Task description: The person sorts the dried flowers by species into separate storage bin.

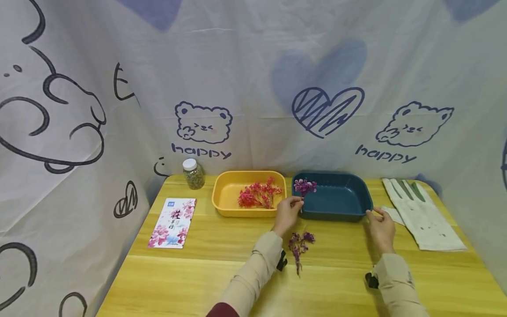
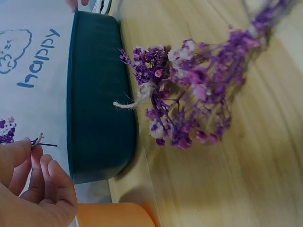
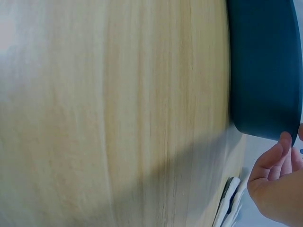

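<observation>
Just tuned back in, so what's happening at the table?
A person's left hand pinches a purple flower sprig by its stem at the left end of the dark teal tray, while the right hand grips that tray's near right corner. More purple flowers lie on the table in front; pinkish-red flowers are in the yellow tray.

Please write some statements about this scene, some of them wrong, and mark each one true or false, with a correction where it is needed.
1. The left hand pinches a purple flower bunch. True.
2. The yellow tray has nothing in it. False: pink flowers lie in the yellow tray.
3. The right hand pinches the rim of the blue tray. True.
4. The jar stands between the two trays. False: the jar stands left of the yellow one.
5. Another purple bunch lies on the table. True.
</observation>
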The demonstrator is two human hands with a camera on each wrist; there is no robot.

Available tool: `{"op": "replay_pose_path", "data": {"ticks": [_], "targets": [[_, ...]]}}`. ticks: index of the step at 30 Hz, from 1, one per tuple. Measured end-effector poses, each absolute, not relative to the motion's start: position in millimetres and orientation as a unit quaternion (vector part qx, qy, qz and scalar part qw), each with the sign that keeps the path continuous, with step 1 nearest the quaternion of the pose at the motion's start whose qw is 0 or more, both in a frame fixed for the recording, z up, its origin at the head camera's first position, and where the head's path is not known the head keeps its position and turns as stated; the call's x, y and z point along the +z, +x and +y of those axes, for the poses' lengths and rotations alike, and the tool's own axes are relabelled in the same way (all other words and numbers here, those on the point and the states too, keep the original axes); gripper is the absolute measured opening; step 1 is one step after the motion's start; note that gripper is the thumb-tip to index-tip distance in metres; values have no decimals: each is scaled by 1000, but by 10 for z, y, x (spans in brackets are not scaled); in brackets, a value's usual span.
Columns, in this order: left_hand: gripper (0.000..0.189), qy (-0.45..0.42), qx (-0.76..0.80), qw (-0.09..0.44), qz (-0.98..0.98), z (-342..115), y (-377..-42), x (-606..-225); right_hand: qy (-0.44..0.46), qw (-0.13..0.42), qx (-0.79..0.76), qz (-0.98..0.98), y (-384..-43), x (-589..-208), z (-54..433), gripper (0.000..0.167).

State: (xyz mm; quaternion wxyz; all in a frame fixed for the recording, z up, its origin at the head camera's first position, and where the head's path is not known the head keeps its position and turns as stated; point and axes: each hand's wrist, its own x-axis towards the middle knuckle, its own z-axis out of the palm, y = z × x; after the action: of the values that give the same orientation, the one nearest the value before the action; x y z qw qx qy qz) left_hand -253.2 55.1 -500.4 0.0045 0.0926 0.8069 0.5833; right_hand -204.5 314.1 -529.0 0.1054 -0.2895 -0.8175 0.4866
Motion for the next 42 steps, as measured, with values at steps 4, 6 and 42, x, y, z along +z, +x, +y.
{"op": "replay_pose_path", "data": {"ticks": [4, 6, 42], "targets": [[21, 87, 588, 9, 804, 585, -2569, -5002, -293, 100, 486, -817, -2029, -5302, 3131, 52], [21, 82, 586, 10, 806, 601, -2590, -5004, -294, 100, 486, -817, -2034, -5301, 3127, 52], [21, 119, 549, 8, 827, 571, -2611, -5087, -287, 97, 507, -807, -2056, -5308, 3163, 54]]}}
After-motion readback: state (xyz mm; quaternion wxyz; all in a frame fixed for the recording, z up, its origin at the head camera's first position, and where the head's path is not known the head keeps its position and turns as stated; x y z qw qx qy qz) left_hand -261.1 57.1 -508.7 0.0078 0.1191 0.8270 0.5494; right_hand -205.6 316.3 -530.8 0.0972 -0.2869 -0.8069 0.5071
